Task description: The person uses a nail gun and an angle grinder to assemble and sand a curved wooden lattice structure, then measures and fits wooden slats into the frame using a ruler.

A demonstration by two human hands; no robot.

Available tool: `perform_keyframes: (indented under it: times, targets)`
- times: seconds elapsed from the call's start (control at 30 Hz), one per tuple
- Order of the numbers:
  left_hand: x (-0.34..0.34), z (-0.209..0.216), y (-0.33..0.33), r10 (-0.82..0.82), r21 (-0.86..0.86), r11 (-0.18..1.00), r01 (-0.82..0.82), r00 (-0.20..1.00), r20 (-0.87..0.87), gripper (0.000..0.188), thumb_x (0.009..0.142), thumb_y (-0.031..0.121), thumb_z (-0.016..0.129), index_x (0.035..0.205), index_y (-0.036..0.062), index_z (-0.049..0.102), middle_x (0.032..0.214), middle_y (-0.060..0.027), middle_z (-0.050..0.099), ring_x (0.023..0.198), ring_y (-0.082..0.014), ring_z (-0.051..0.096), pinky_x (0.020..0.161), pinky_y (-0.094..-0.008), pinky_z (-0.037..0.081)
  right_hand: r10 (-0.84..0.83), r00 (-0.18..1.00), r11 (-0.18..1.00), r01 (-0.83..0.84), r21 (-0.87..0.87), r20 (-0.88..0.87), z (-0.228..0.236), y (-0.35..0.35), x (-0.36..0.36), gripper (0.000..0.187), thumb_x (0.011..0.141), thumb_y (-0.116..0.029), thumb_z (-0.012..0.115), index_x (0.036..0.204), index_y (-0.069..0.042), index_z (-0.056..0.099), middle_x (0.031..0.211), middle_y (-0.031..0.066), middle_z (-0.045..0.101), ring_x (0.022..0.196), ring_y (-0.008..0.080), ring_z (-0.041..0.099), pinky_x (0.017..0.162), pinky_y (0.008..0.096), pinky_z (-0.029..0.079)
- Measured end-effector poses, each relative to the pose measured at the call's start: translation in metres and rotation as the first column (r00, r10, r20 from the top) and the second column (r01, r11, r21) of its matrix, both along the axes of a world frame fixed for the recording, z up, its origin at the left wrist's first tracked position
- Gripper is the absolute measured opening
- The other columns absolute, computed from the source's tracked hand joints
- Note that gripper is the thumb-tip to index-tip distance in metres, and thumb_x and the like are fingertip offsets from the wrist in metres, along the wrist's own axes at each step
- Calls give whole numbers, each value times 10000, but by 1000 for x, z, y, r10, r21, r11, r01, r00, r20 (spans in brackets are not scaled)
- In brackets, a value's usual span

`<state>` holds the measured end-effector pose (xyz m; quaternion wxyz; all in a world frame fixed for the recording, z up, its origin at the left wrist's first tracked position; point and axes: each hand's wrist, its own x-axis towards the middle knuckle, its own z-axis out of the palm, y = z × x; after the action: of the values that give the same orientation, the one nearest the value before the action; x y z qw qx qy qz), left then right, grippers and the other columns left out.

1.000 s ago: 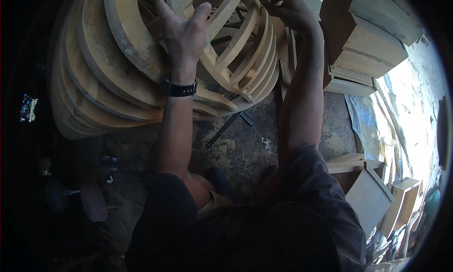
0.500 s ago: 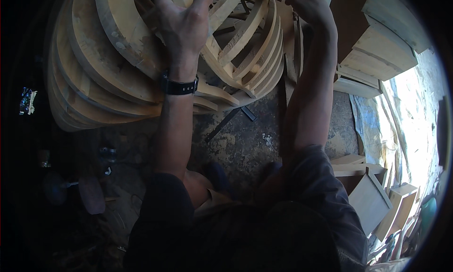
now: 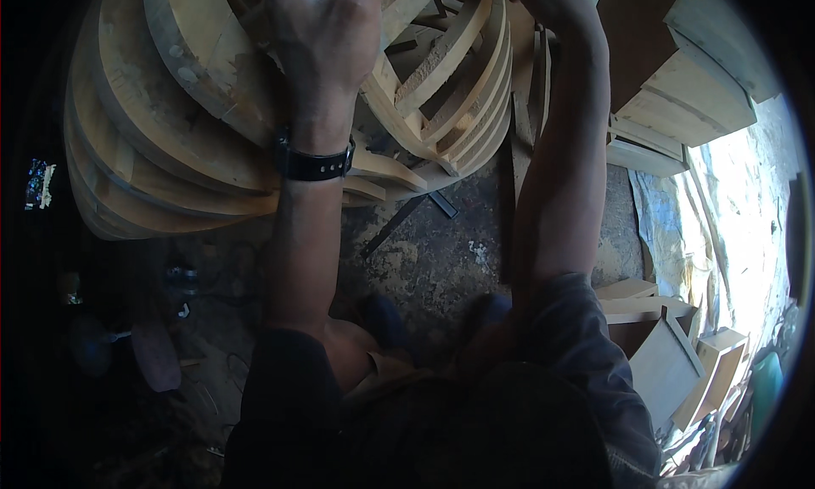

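A large frame of curved, pale wooden ribs, set in layers like a rounded hull, fills the upper left and centre. My left hand, a black-strapped watch on its wrist, reaches over the ribs. Its fingertips pass beyond the top edge, so its grip is hidden. At the top, right of centre, is my right hand, with its fingers bent in beside the upper end of a slatted rib. What they hold is cut off by the picture's edge.
Stacked wooden boxes stand at the upper right, and more box parts lie at the lower right beside a pale sheet. A dark metal bar lies on the stained floor ahead of my feet. The left side is dark.
Both hands have moved slightly further up, past the picture's top edge. The ribs at the left have shifted a little leftward in view.
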<state>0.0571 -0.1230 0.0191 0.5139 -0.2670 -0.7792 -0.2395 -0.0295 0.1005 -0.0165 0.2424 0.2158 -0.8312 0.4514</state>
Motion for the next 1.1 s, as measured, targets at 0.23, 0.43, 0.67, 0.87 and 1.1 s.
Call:
perform_keyframes:
  times: [0.23, 0.43, 0.67, 0.87, 1.1]
  targets:
    - [0, -2, 6, -161, 307, 947, 96, 967, 197, 611, 913, 128, 646, 1422, -132, 431, 1357, -282, 530, 1263, -338, 549, 1086, -412, 437, -65, 998, 995, 63, 77, 17, 5, 1, 6, 239, 890, -257, 715, 912, -19, 726, 760, 110, 705, 738, 208, 681, 701, 378, 510]
    - [-5, -3, -8, 254, -322, 862, -391, 883, -394, 454, 897, 114, 691, 1297, -67, 577, 1365, -284, 508, 1231, -386, 559, 1058, -441, 456, -57, 997, 997, 60, 58, -42, 1, 2, 0, 289, 880, -263, 731, 974, 11, 731, 859, 148, 724, 818, 241, 698, 761, 386, 527]
    - [-6, -3, -8, 133, -157, 975, -159, 977, -165, 356, 872, 91, 714, 1188, -42, 618, 1368, -300, 497, 1222, -415, 569, 1016, -461, 483, 83, 995, 996, -80, -38, 58, 6, -1, 5, 291, 904, -221, 721, 1022, 45, 727, 912, 149, 731, 863, 238, 693, 800, 365, 530]
    - [9, 4, 10, -231, 447, 888, 106, 945, 234, 577, 912, 184, 651, 1391, -74, 459, 1324, -277, 595, 1214, -363, 604, 1034, -419, 468, 50, 998, 999, -50, -5, 28, 2, -4, 2, 278, 909, -215, 719, 1041, 30, 737, 908, 145, 726, 850, 228, 682, 803, 351, 525]
    - [19, 9, 18, -226, 463, 883, 80, 936, 269, 649, 895, 211, 659, 1439, -56, 427, 1342, -277, 599, 1233, -392, 597, 1044, -430, 458, -231, 971, 971, 225, -83, -70, -14, -3, -19, 302, 929, -273, 696, 1078, -13, 732, 831, 137, 726, 778, 245, 689, 723, 357, 519]
